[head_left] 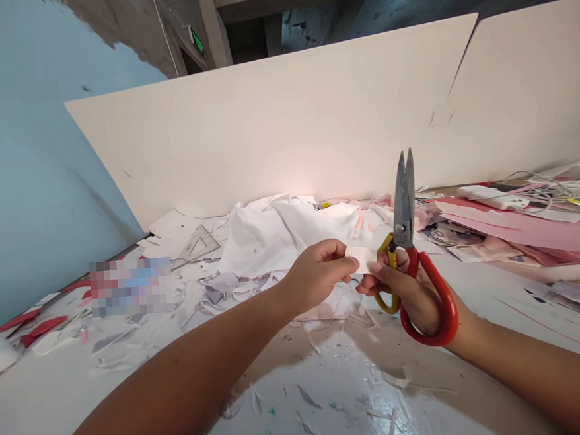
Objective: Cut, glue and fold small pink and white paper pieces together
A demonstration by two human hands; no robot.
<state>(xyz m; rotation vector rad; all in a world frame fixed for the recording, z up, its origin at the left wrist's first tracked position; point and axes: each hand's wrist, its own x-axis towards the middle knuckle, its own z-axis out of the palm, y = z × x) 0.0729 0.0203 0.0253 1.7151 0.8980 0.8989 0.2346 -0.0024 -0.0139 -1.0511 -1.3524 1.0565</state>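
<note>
Between my two hands is a small white piece of paper (360,259). My left hand (321,271) pinches its left side between thumb and fingers. On the right side, the thumb and fingertips of my right hand (409,292) touch the same piece. Scissors (404,203) with one red and one yellow handle hang on my right hand, blades pointing up and only slightly apart at the tips. Below and around both hands, paper scraps (307,396) lie scattered on the shiny white table (281,377).
Crumpled white cloth or paper (266,236) lies behind the hands. A clear set square (200,244) rests at the left back. On the right are pink sheets (529,230), a white power strip (493,196) and cables (566,188). A pale partition (284,132) stands along the back.
</note>
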